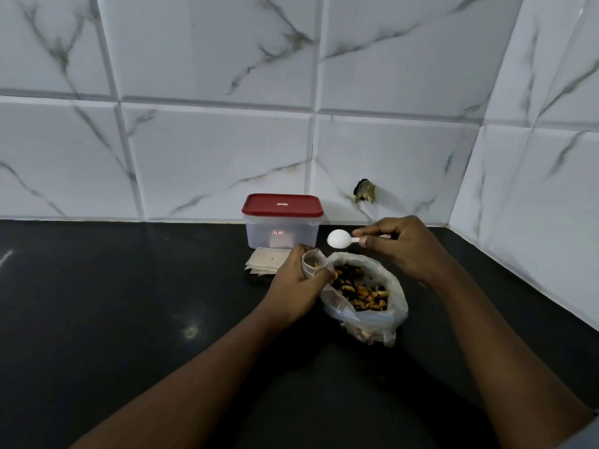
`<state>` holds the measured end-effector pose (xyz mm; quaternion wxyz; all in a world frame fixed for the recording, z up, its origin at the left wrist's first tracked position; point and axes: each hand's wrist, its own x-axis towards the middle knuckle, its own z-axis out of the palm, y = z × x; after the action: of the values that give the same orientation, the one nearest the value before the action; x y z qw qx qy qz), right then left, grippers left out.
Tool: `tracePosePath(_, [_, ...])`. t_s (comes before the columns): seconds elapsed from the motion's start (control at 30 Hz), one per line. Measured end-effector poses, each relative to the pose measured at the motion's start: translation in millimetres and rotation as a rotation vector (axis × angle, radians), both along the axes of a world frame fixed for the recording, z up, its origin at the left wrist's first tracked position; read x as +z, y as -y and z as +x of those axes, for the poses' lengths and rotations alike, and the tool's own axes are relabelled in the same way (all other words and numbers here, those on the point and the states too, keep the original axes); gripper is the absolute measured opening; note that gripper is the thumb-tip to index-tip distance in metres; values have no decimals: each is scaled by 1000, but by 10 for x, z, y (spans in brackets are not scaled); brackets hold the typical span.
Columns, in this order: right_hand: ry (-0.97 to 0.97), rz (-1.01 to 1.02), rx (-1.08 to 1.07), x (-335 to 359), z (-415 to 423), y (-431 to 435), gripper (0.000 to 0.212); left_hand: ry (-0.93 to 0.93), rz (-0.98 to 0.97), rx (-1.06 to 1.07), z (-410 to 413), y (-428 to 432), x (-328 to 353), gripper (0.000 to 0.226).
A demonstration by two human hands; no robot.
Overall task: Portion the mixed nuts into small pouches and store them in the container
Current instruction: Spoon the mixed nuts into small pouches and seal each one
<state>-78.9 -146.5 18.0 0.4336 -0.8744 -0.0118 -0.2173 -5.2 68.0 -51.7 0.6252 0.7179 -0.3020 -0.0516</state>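
An open plastic bag of mixed nuts (363, 291) sits on the black counter. My left hand (296, 280) grips a small clear pouch (313, 261), held open at the bag's left edge, with a few nuts inside. My right hand (400, 246) pinches the handle of a white plastic spoon (338, 238), its bowl turned over above the pouch and the bag. A clear container with a red lid (282, 220), closed, stands against the wall behind the pouch. A small stack of empty pouches (267, 261) lies in front of it.
The black counter (129, 303) runs left and toward me. Marble-patterned tile walls close the back and the right side, forming a corner. A dark broken spot in the tile (365, 190) is just above the counter, right of the container.
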Motion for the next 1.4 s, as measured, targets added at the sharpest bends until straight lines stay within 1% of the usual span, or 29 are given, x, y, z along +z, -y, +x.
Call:
tracePosePath(0.07, [-105, -156, -95, -22, 9, 117, 11, -15, 1, 0, -9, 1, 16, 17])
tracePosePath(0.13, [-219, -338, -137, -71, 31, 173, 12, -16, 21, -2, -17, 0, 28, 18])
tracePosePath(0.23, [-271, -407, -142, -164, 90, 131, 14, 10, 52, 6, -11, -3, 33, 23])
tracePosePath(0.33, [-334, -487, -95, -223, 141, 62, 16, 11, 56, 6, -20, -9, 33, 26])
tracePosePath(0.43, [-404, -491, -134, -160, 106, 103, 11, 23, 51, 9, -22, -15, 31, 26])
tracePosePath(0.57, [-296, -437, -161, -122, 75, 86, 12, 19, 66, 8, -21, -17, 38, 28])
tracePosePath(0.67, [-342, -476, -117, -191, 114, 17, 14, 17, 64, 8, -20, -12, 30, 29])
tracePosePath(0.73, [-378, -491, -135, -174, 109, 42, 11, 26, 62, 6, -12, -12, 23, 28])
tracePosePath(0.83, [-368, -481, -183, -111, 70, 101, 11, 8, 64, -9, -6, -22, 33, 29])
tracePosePath(1.0, [-388, -523, -179, -135, 46, 56, 14, 9, 63, 0, -22, -14, 27, 26])
tracePosePath(1.17, [-251, -424, -246, -62, 4, 86, 15, 15, 75, -5, -19, -20, 43, 26])
tracePosePath(1.2, [-263, -428, -229, -80, 18, 74, 15, 18, 77, -5, -19, -20, 42, 26])
tracePosePath(1.3, [-379, -509, -179, -169, 78, 39, 14, 19, 74, -5, -25, -16, 43, 26])
tracePosePath(1.4, [-409, -499, -209, -145, 74, 74, 13, 21, 71, 1, -19, -13, 36, 26])
